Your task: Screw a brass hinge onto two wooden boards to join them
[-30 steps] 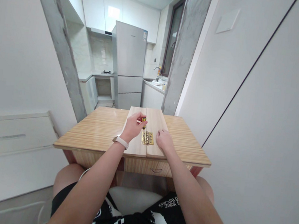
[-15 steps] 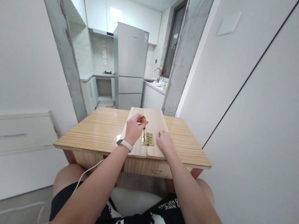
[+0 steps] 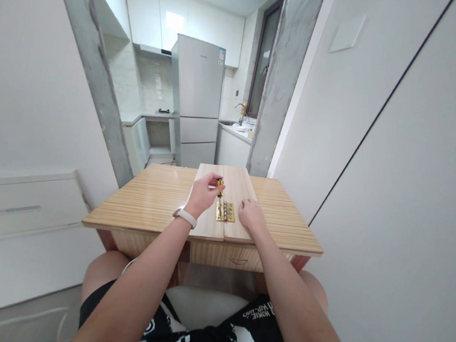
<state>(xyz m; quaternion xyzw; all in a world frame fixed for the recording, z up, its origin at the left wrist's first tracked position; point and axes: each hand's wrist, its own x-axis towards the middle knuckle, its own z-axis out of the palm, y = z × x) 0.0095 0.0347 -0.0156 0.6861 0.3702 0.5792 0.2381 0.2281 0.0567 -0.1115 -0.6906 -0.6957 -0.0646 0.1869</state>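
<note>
A screwdriver (image 3: pixel 220 184) with a yellow and black handle is pinched in the fingers of my left hand (image 3: pixel 205 191), its shaft pointing down. Below it lies a gold-coloured hinge (image 3: pixel 229 212), spread flat across the seam between two pale wooden boards. The screwdriver's tip meets the hinge's left leaf, though the exact contact is too small to make out. On the right board (image 3: pixel 237 180), just right of the hinge, my right hand (image 3: pixel 251 213) rests with its fingers curled under. Whatever those fingers may hold is hidden. The left board (image 3: pixel 205 229) lies partly beneath my left hand.
Both boards lie on a striped wooden table (image 3: pixel 147 194) with a drawer (image 3: pixel 222 255) under its front edge. White walls stand close on either side. Beyond the table are a silver refrigerator (image 3: pixel 200 91) and a kitchen sink counter (image 3: pixel 234 133).
My left wrist has turned and shifted slightly left, and the screwdriver handle has rotated a little in its fingers. My right hand and the hinge stay in place.
</note>
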